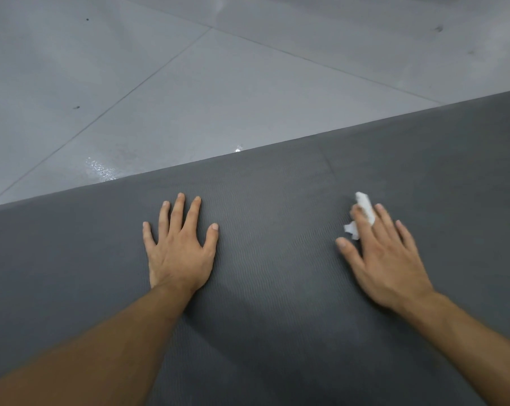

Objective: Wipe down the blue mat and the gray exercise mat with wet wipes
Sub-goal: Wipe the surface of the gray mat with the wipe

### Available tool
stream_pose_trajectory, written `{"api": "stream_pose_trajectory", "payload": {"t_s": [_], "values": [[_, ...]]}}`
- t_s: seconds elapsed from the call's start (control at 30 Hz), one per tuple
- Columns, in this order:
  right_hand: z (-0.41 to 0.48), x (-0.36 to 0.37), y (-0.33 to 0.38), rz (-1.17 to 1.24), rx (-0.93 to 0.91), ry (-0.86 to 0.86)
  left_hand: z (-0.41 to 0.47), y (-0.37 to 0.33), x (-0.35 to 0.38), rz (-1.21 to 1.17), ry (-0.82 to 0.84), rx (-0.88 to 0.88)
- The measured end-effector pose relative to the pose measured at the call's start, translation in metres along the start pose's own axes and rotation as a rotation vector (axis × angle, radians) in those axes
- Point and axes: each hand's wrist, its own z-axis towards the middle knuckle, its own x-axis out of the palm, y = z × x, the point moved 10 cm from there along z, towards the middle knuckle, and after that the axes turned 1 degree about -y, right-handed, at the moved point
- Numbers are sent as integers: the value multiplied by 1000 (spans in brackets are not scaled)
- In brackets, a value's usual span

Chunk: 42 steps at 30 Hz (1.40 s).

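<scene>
The gray exercise mat [277, 273] fills the lower half of the view, its far edge running diagonally from lower left to upper right. My left hand [179, 244] lies flat on the mat with its fingers spread and straight. To the right, my right hand [382, 256] presses a crumpled white wet wipe [363, 213] against the mat with straight fingers; the wipe shows between and beyond the fingertips and is partly hidden under them. The right hand looks slightly blurred. No blue mat is in view.
Beyond the mat's far edge lies a grey tiled floor [218, 77] with thin seams. A small wet, shiny patch [100, 168] glistens on the floor close to the mat edge at the left.
</scene>
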Motion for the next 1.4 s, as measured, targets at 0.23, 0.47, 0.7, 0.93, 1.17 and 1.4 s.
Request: {"api": "stream_pose_trajectory", "payload": {"t_s": [0.23, 0.47, 0.7, 0.93, 1.17, 1.4], "values": [[14, -15, -61, 38, 185, -55, 0, 0, 1, 5, -5, -3], [0, 3, 12, 66, 57, -15, 0, 1, 2, 0, -4, -9], [-62, 21, 103, 46, -241, 64, -1, 1, 4, 20, 32, 1], [-128, 37, 147, 37, -477, 150, -19, 0, 8, -3, 74, 3], [-118, 22, 110, -31, -445, 94, -76, -6, 7, 4, 96, 16], [-64, -5, 8, -99, -132, 9, -127, -3, 2, 2, 138, 85]]}}
